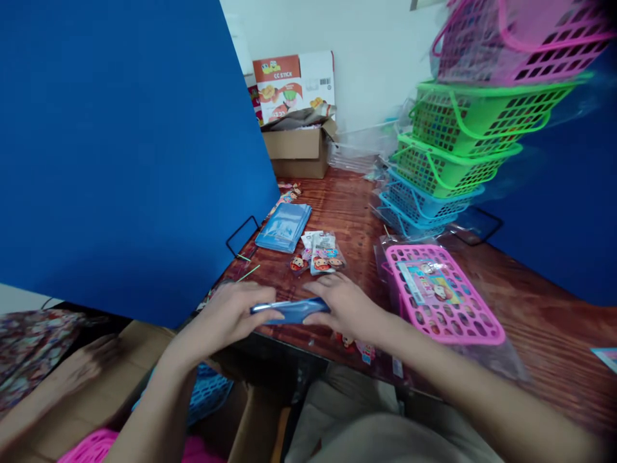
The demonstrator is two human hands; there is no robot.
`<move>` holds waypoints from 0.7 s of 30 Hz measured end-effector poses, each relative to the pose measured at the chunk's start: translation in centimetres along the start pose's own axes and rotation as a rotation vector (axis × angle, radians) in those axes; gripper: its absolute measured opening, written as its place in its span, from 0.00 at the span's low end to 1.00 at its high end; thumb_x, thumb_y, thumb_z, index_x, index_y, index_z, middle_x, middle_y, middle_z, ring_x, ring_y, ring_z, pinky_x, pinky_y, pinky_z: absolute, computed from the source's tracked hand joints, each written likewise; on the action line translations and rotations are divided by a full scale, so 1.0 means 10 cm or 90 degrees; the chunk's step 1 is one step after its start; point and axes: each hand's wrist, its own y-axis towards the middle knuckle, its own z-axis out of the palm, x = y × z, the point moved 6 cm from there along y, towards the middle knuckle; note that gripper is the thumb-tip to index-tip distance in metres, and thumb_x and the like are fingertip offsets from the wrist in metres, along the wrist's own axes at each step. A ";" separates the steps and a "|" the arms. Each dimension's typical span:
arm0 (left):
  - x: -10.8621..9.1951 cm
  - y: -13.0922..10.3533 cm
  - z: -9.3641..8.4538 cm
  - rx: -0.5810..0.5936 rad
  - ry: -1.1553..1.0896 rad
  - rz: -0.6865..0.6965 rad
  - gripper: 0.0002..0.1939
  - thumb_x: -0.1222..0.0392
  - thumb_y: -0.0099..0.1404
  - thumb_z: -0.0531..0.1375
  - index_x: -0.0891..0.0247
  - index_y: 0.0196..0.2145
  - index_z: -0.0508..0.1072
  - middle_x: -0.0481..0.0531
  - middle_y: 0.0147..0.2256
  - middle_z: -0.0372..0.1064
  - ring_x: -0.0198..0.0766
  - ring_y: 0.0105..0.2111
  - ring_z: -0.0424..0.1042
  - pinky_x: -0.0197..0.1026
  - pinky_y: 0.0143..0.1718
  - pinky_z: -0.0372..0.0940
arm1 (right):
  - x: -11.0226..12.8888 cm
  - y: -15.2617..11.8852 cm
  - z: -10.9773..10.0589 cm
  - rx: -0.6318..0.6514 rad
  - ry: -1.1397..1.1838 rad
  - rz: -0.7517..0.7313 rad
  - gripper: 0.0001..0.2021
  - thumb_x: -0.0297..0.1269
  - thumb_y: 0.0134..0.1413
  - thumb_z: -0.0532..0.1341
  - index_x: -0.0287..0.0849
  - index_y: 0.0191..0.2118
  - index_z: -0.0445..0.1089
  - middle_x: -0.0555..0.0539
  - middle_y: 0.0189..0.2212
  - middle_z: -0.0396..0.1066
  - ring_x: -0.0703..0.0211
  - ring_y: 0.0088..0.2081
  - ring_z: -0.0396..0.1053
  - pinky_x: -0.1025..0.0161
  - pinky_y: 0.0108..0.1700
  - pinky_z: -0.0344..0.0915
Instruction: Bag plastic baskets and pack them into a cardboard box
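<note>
Both my hands hold one flat blue packet (290, 311) edge-on above the table's near edge. My left hand (231, 315) grips its left end and my right hand (344, 307) grips its right end. Just beyond it lie small cartoon sticker packs (322, 253) and a stack of blue packets (284, 226). To the right of my right hand a pink plastic basket (475, 321) lies upside down in a clear wrapper, with a printed card (429, 281) under its mesh.
A tilted stack of blue, green and pink baskets (453, 154) rises at the right. A cardboard box (299, 148) stands at the back. Blue partition boards (120, 141) flank the wooden table (544, 302). Another person's arm (58, 379) rests at the lower left over a box.
</note>
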 end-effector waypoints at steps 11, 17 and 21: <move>1.25 1.29 -0.05 -0.297 -0.066 -0.158 0.21 0.51 0.71 0.48 0.65 0.51 0.71 0.58 0.49 0.74 0.43 0.47 0.72 0.41 0.50 0.64 | -0.99 0.33 -0.66 -0.086 -0.010 0.221 0.10 0.40 0.58 0.62 0.44 0.41 0.77 0.45 0.30 0.76 0.55 0.31 0.70 0.64 0.32 0.55; 1.85 1.88 0.48 -0.038 0.209 -0.236 0.20 0.65 0.68 0.49 0.61 0.54 0.72 0.62 0.55 0.68 0.49 0.54 0.68 0.44 0.52 0.64 | -1.38 0.56 -0.90 -0.134 0.202 0.227 0.07 0.36 0.55 0.65 0.38 0.37 0.77 0.50 0.26 0.73 0.61 0.27 0.66 0.63 0.32 0.58; 1.95 2.12 0.49 0.067 0.239 -0.188 0.18 0.70 0.62 0.54 0.61 0.47 0.75 0.61 0.53 0.67 0.49 0.50 0.71 0.44 0.50 0.65 | -1.59 0.81 -0.78 -0.201 0.465 0.295 0.07 0.33 0.47 0.70 0.36 0.32 0.75 0.52 0.20 0.70 0.65 0.21 0.63 0.66 0.27 0.59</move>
